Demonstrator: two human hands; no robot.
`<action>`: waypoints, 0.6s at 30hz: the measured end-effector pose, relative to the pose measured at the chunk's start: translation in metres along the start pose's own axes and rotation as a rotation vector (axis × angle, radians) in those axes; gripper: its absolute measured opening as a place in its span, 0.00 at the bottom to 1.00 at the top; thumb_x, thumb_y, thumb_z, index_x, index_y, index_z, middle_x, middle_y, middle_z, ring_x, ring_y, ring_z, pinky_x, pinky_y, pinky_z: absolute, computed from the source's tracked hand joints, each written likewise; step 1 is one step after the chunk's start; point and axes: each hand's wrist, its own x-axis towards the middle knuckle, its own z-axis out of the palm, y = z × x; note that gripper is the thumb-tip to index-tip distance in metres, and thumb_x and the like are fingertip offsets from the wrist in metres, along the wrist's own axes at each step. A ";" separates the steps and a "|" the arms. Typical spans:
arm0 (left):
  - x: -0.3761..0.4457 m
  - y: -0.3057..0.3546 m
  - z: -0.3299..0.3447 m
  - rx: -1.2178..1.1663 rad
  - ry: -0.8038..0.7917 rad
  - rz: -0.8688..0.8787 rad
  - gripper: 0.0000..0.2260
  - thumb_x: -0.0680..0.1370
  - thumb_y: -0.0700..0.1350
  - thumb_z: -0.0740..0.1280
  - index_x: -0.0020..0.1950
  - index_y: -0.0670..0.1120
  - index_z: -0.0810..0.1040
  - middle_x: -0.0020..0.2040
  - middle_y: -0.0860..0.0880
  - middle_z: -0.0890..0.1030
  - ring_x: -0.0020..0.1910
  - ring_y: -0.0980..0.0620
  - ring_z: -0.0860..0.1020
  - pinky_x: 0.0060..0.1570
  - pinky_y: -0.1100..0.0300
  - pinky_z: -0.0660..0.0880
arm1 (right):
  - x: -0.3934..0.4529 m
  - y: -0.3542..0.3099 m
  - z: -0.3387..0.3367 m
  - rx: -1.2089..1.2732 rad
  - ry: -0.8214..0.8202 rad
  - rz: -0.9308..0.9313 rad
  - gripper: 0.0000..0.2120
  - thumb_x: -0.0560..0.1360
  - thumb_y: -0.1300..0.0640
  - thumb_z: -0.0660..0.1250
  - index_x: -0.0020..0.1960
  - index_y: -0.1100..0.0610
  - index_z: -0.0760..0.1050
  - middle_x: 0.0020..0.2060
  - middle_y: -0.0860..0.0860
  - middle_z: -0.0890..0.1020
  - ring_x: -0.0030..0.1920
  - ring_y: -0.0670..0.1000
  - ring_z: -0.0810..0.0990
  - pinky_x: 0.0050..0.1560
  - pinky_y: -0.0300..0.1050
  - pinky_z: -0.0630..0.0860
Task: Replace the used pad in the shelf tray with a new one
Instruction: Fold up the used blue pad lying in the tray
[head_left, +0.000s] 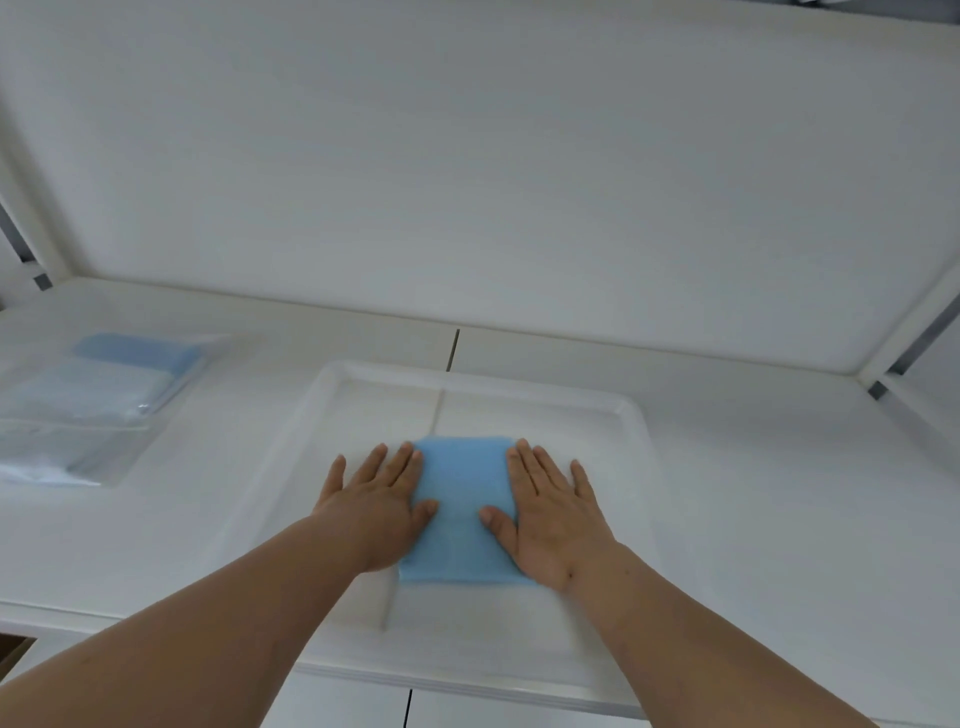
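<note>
A folded blue pad (461, 512) lies in the middle of a shallow clear tray (621, 415) on the white shelf. My left hand (376, 506) lies flat with straight fingers on the pad's left edge. My right hand (550, 512) lies flat on its right edge, thumb on the blue surface. Both palms press down on the pad and the tray floor.
At the left stands a clear plastic container (98, 410) holding a stack of folded blue and white pads. The white back wall rises behind the shelf. A dark seam (453, 349) runs across the shelf behind the tray. The shelf's front edge is just below the tray.
</note>
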 end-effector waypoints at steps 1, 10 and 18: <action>0.000 0.000 0.000 -0.026 0.003 -0.011 0.30 0.81 0.62 0.42 0.79 0.52 0.37 0.79 0.56 0.37 0.78 0.53 0.38 0.75 0.44 0.38 | 0.000 0.001 0.002 -0.004 0.032 -0.001 0.42 0.72 0.31 0.34 0.79 0.54 0.39 0.79 0.48 0.41 0.78 0.48 0.40 0.76 0.57 0.38; -0.010 0.007 -0.013 -0.392 0.333 -0.247 0.12 0.79 0.52 0.58 0.59 0.48 0.72 0.59 0.48 0.74 0.58 0.47 0.73 0.56 0.52 0.70 | -0.005 -0.007 -0.006 -0.087 0.079 -0.165 0.36 0.73 0.38 0.36 0.78 0.49 0.55 0.79 0.48 0.53 0.78 0.51 0.49 0.76 0.58 0.40; -0.033 0.010 -0.021 -0.414 -0.071 -0.198 0.16 0.77 0.55 0.63 0.37 0.44 0.74 0.34 0.48 0.77 0.34 0.49 0.75 0.40 0.59 0.71 | -0.014 -0.032 -0.009 -0.038 0.060 -0.221 0.28 0.81 0.43 0.50 0.77 0.54 0.57 0.78 0.50 0.57 0.77 0.51 0.53 0.76 0.53 0.47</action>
